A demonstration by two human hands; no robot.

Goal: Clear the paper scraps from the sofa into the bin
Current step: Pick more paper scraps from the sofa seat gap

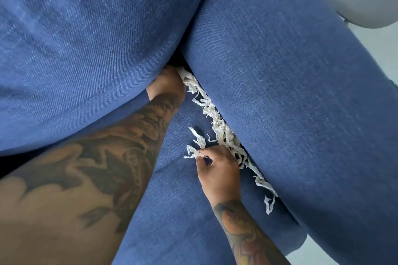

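The right hand pinched a few paper scraps between thumb and curled fingers on the blue sofa seat, at the near end of a long white line of scraps lying along the crease under the right cushion. The left hand reached far into the gap where the left cushion met the seat, touching the far end of the scraps; its fingers were hidden under the cushion, so I could not tell its grip.

Head camera, close, looking down into sofa crevice
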